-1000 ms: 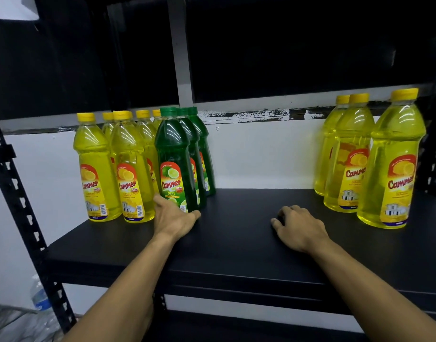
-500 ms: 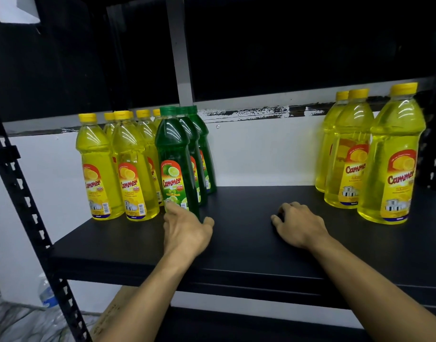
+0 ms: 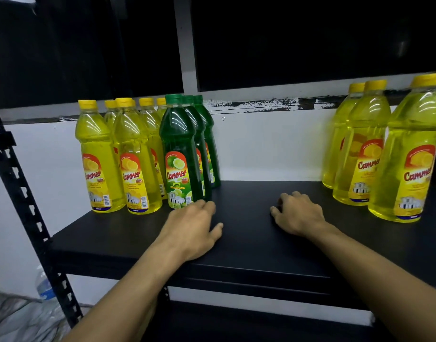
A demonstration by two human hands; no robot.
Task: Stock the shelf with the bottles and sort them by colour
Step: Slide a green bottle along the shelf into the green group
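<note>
Head view: my left hand (image 3: 192, 228) lies palm down on the shelf (image 3: 249, 248), fingers loosely spread and holding nothing, its fingertips just at the foot of the front green bottle (image 3: 178, 154); I cannot tell whether they touch it. My right hand (image 3: 298, 213) rests further right on the same board, fingers curled under in a loose fist, empty as far as I can see.

Outward from the left hand, two more green bottles (image 3: 207, 141) stand in a file behind the front one, running back to the white wall (image 3: 268, 149). Just left of that file stands a cluster of yellow bottles (image 3: 135, 156), two in front and more behind, all upright with yellow caps.

Past my right hand, well apart from the green file, three larger yellow bottles (image 3: 407, 166) stand in a diagonal row at the right end of the shelf, the nearest one partly cut by the frame edge. The board between the two groups is bare.

A black slotted upright (image 3: 21, 193) carries the shelf at left, and low behind it stands a clear water bottle (image 3: 42, 285).
</note>
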